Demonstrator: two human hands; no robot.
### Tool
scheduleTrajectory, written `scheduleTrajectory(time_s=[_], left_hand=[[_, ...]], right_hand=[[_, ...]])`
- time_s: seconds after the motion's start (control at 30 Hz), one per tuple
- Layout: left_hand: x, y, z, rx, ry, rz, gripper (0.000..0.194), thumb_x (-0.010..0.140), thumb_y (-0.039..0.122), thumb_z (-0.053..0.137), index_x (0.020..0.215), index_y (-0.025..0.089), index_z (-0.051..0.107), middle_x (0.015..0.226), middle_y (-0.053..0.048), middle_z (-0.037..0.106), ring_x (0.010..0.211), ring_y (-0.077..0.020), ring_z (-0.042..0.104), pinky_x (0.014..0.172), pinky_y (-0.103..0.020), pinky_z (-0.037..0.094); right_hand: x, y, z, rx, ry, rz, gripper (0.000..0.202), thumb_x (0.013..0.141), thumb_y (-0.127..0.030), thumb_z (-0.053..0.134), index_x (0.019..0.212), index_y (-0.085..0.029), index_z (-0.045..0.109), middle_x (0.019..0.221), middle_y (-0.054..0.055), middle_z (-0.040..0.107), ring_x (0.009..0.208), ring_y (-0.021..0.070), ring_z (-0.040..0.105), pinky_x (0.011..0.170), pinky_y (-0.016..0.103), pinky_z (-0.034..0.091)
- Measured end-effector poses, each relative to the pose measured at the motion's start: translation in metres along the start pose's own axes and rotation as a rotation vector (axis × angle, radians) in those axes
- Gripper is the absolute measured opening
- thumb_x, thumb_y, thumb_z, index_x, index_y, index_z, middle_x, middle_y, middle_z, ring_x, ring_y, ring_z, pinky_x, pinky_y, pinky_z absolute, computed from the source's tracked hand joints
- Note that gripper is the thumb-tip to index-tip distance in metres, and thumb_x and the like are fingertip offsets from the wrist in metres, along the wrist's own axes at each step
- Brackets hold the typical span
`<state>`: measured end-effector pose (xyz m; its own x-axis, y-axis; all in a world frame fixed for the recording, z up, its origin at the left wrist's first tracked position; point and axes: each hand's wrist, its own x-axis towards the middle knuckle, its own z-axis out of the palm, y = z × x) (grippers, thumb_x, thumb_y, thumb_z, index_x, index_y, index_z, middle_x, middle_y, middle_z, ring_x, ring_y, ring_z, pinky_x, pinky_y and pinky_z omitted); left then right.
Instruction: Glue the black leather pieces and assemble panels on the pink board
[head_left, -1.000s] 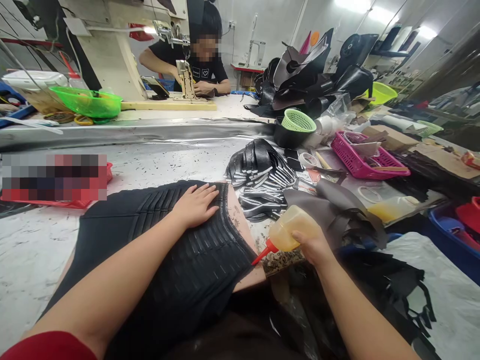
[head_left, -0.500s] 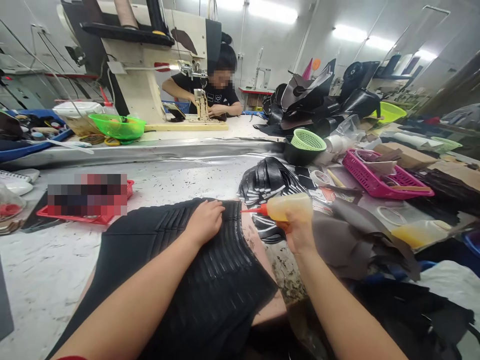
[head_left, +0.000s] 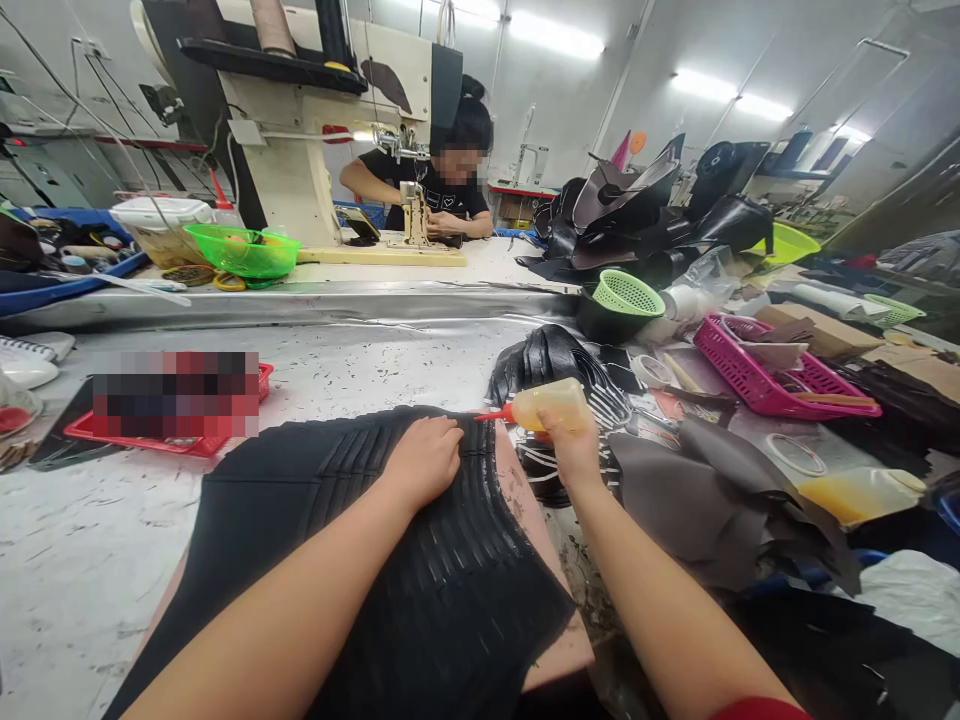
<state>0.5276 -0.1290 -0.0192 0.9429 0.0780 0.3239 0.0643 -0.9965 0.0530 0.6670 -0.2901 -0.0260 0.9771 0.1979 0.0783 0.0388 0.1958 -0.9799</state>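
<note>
Overlapping black sheet pieces (head_left: 442, 570), fanned out in steps, lie on a pinkish board (head_left: 562, 655) in front of me. My left hand (head_left: 424, 462) rests on top of them near their far edge, fingers laid along the surface. In my right hand (head_left: 576, 455) is a squeeze bottle (head_left: 551, 403) of yellowish liquid, tilted nearly level. Its thin red nozzle points left, with the tip at the far right corner of the pieces. Whether the tip touches them I cannot tell. A shiny wet-looking band runs down their right edge.
Bundled black strips (head_left: 536, 365) lie behind the bottle. Dark brown sheets (head_left: 697, 490) and a pink basket (head_left: 750, 380) are at right. A red tray (head_left: 202, 443) stands at left. Across the bench, another person (head_left: 450, 185) sits at a sewing machine (head_left: 281, 170).
My right hand has brought the bottle left, its nozzle now over the corner of the pieces. The view has shifted slightly. My left hand stays on the pieces.
</note>
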Motion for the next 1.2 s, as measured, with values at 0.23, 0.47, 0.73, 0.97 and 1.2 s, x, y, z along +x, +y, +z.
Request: scheduleTrajectory(time_s=[0.23, 0.47, 0.73, 0.97, 1.2], left_hand=[[0.0, 0.002, -0.002, -0.002, -0.04, -0.023, 0.024, 0.081, 0.015, 0.045, 0.096, 0.014, 0.063, 0.111, -0.009, 0.061, 0.102, -0.0227, 0.056, 0.091, -0.039, 0.044], [0.001, 0.002, -0.001, -0.003, -0.045, -0.025, 0.026, 0.081, 0.016, 0.044, 0.099, 0.015, 0.063, 0.112, -0.009, 0.061, 0.105, -0.0232, 0.055, 0.092, -0.039, 0.042], [0.001, 0.003, 0.0, 0.002, -0.045, -0.038, 0.026, 0.081, 0.016, 0.045, 0.1, 0.014, 0.063, 0.113, -0.009, 0.061, 0.107, -0.0238, 0.054, 0.094, -0.04, 0.042], [0.002, 0.004, -0.002, -0.015, -0.052, -0.05, 0.026, 0.081, 0.015, 0.045, 0.1, 0.014, 0.062, 0.114, -0.01, 0.06, 0.108, -0.0239, 0.054, 0.095, -0.04, 0.041], [0.001, 0.003, 0.001, -0.013, -0.043, -0.039, 0.025, 0.081, 0.016, 0.044, 0.098, 0.015, 0.062, 0.113, -0.01, 0.06, 0.106, -0.0231, 0.054, 0.092, -0.039, 0.042]], right_hand=[[0.001, 0.001, 0.0, -0.021, 0.003, -0.033, 0.062, 0.046, -0.042, 0.08, 0.095, -0.017, 0.052, 0.089, 0.005, 0.06, 0.076, 0.0228, 0.061, 0.05, 0.032, 0.055], [-0.004, 0.005, -0.011, -0.012, -0.045, -0.036, 0.059, 0.051, -0.042, 0.078, 0.098, -0.017, 0.053, 0.089, 0.006, 0.062, 0.074, 0.0225, 0.062, 0.045, 0.029, 0.053], [-0.014, 0.0, -0.016, -0.009, -0.04, 0.021, 0.057, 0.047, -0.044, 0.079, 0.092, -0.016, 0.056, 0.083, 0.005, 0.064, 0.071, 0.0232, 0.062, 0.042, 0.028, 0.05], [-0.019, -0.002, -0.02, 0.013, -0.083, 0.036, 0.054, 0.049, -0.042, 0.078, 0.092, -0.017, 0.058, 0.083, 0.005, 0.063, 0.068, 0.0198, 0.06, 0.04, 0.024, 0.048], [-0.026, -0.003, -0.025, 0.008, -0.088, 0.061, 0.052, 0.049, -0.042, 0.079, 0.089, -0.017, 0.058, 0.08, 0.004, 0.064, 0.066, 0.0191, 0.06, 0.039, 0.023, 0.047]])
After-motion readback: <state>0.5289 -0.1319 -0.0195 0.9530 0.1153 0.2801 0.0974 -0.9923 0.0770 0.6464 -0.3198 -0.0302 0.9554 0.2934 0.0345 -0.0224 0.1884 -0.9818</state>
